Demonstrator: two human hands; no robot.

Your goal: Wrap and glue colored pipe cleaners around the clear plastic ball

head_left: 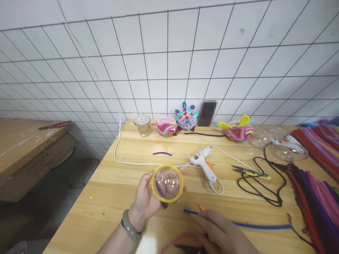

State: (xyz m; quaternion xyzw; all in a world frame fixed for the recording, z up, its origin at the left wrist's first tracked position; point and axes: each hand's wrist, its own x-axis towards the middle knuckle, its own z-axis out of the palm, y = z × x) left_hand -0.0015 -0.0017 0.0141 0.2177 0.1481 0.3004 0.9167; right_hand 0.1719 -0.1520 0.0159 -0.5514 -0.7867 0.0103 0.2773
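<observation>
My left hand (145, 197) is wrapped around a clear plastic ball (167, 181) with a yellow fuzzy ring around its rim; a dark tassel hangs below it. My right hand (217, 229) is closed on a blue pipe cleaner (261, 225), whose short end sticks out past the fingertips on the left. A small orange piece (201, 207) lies just beyond those fingers. Under the right hand are a pink pipe cleaner (176, 240) and a dark pointed tool (186, 249), partly hidden.
A white glue gun (203, 164) with its cord lies mid-table. Behind stand a glass cup (143, 126) and colourful pipe-cleaner ornaments (186, 119). To the right are yellow-handled snips (251, 173), a black cable (265, 201), clear balls (288, 152) and pipe-cleaner bundles (315, 197).
</observation>
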